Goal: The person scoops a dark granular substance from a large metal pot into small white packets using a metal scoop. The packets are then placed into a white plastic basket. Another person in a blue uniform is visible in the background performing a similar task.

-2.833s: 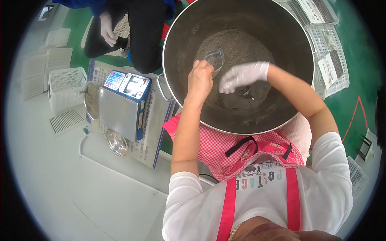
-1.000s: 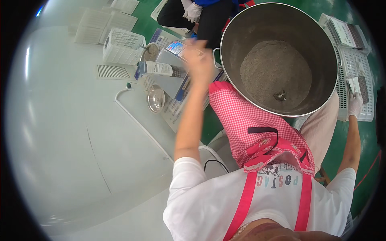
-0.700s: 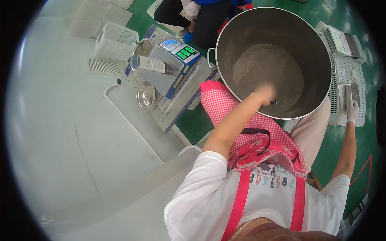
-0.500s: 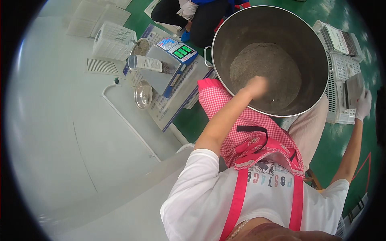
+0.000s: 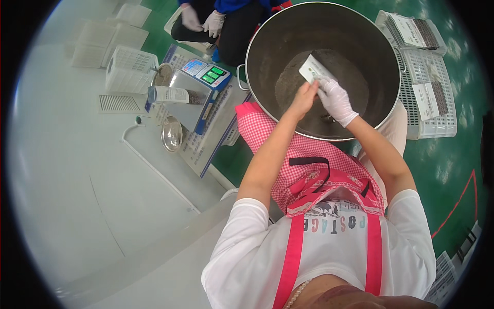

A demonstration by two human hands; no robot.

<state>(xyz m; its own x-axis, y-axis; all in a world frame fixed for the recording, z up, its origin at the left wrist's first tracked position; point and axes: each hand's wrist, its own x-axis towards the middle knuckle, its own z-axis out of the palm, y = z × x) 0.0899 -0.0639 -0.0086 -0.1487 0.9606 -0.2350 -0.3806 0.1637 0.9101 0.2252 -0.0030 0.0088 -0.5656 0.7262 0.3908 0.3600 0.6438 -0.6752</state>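
Over the mouth of the large metal pot in front of me, both hands hold one white and dark packet. My bare left hand pinches its near edge. My right hand, in a white glove, grips it from the right side, and the packet hides part of its fingers. Below them, grey-brown powdery or fine-grained material covers the pot's bottom. A small dark object lies beneath my right wrist, too unclear to name.
To the left, a digital scale bears a clear printed bag. Metal bowls and a white basket stand beside it. Right of the pot, packets lie on white crates. A co-worker's gloved hands show beyond the scale.
My right hand has come from the right-hand crate to the pot with a packet. My left hand has left the powder and taken the packet's edge. The view has shifted slightly.
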